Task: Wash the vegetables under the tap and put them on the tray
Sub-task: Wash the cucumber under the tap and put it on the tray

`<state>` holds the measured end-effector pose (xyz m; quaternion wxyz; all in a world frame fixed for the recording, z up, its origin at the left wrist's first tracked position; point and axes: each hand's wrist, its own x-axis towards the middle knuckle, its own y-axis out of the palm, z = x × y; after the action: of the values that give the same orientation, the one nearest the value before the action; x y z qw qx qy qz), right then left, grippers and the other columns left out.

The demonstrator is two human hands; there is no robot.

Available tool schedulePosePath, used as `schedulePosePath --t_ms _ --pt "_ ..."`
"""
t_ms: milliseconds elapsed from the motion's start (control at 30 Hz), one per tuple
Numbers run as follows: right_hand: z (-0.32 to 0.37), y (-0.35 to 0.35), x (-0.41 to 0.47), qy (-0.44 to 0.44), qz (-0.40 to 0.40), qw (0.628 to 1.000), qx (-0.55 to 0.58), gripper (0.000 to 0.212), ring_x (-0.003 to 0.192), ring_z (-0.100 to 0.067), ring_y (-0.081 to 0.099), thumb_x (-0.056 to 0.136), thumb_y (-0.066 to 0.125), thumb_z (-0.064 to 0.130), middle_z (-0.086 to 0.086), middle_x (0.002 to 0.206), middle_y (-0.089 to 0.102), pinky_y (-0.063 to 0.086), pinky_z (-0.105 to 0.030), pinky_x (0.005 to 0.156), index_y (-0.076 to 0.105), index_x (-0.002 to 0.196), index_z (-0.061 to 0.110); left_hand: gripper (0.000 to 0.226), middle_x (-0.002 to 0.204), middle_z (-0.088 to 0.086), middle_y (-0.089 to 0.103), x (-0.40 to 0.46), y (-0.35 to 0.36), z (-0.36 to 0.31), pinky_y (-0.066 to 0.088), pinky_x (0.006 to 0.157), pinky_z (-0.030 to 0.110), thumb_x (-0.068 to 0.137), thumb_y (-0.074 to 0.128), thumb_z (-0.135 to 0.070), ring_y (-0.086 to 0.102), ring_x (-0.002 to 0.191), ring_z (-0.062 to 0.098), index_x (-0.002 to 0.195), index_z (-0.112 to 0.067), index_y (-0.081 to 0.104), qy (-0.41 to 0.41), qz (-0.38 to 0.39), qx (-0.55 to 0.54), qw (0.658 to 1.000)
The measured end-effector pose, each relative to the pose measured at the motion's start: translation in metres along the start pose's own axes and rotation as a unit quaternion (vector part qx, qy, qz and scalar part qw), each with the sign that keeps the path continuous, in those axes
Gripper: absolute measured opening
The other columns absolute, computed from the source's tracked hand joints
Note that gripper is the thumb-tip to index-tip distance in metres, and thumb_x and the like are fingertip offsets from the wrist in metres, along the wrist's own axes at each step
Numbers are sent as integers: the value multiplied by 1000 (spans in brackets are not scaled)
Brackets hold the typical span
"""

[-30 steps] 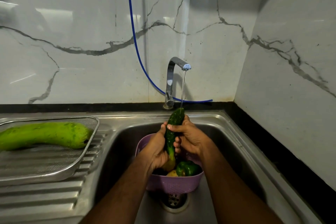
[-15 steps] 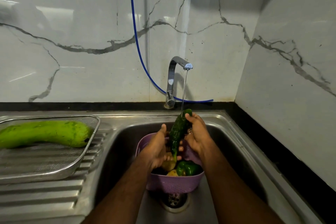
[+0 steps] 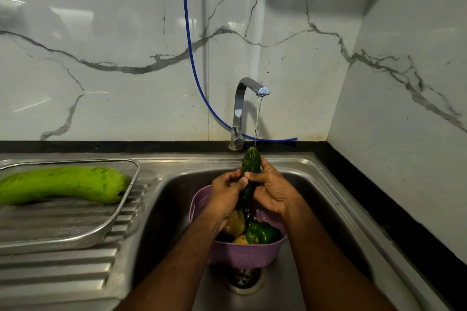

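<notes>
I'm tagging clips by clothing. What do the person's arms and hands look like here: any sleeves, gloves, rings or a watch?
Both forearms are bare all the way to the bottom edge of the picture, with no sleeve showing. The left hand and right hand wear no gloves. No watch, bracelet or ring shows on the visible parts of the wrists and fingers. The hands are wet from the running water.

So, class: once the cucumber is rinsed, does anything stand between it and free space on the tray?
Nothing visible blocks the way. Both hands, left and right, hold the cucumber under the tap. The tray lies to the left; the green gourd fills its back, the front is bare.
</notes>
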<state>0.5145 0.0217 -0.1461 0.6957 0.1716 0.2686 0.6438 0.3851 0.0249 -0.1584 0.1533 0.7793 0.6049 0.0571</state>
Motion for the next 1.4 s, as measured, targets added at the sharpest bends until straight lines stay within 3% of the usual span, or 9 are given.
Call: schedulePosePath --t_ms 133,267,467,733,867,967,1167,1300,1400 --pt "4 -2 -3 -15 3 1000 11 66 109 -33 64 92 48 -21 -23 126 61 57 -45 90 48 146 18 25 108 20 73 1 5 3 58 92 43 93 63 -2 71 100 29 118 -2 67 21 -7 10 1000" --pt "-2 9 7 -39 -77 996 -14 37 86 -25 71 101 58 7 -15 104 67 61 -48 84 53 138 12 29 100 14 75 1 8 3 60 77 27 90 67 0 73 88 18 119 -4 66 58 -12 52 997" --pt "-7 16 15 -62 -159 985 0 38 92 -27 69 107 50 36 -17 112 68 61 -47 78 52 139 17 32 100 6 76 -4 4 0 60 84 29 83 70 8 73 95 17 111 -8 69 84 18 68 994" --pt "0 4 15 -60 -160 985 -5 40 99 -30 70 97 69 20 -15 113 70 59 -54 89 56 134 14 37 103 3 69 6 -3 5 60 82 35 80 81 -16 69 92 19 113 -16 64 98 -44 179 978" --pt "3 -4 16 -92 -190 975 63 62 112 -38 61 87 74 0 -16 127 61 59 -63 82 48 139 23 62 116 8 64 8 -13 5 55 94 46 74 84 -43 65 104 24 122 -22 49 -12 -131 66 989" --pt "3 -9 16 -103 -199 971 86 69 114 -44 61 80 72 -13 -19 128 61 55 -70 86 51 137 21 47 109 10 69 1 -14 0 55 93 48 84 72 -52 67 101 27 111 -17 57 -113 -80 40 990" --pt "-1 1 6 -122 -129 983 48 52 113 -43 67 78 72 -14 -25 125 66 56 -63 92 56 124 5 33 118 4 71 0 -2 0 52 86 41 99 53 -46 64 114 22 117 -21 65 -105 18 26 994" --pt "8 1 -7 -43 -4 999 15 25 116 -38 67 89 69 22 -26 124 69 49 -55 108 65 105 3 28 121 12 69 3 1 0 52 80 40 100 54 -40 65 104 21 122 -24 57 -88 -9 -21 996" --pt "12 -5 -14 17 29 995 -89 38 122 -36 64 101 53 32 -20 130 68 45 -50 113 67 123 4 31 119 10 69 8 -2 1 58 82 49 101 53 -35 67 107 28 131 -28 51 -94 -23 -68 993"
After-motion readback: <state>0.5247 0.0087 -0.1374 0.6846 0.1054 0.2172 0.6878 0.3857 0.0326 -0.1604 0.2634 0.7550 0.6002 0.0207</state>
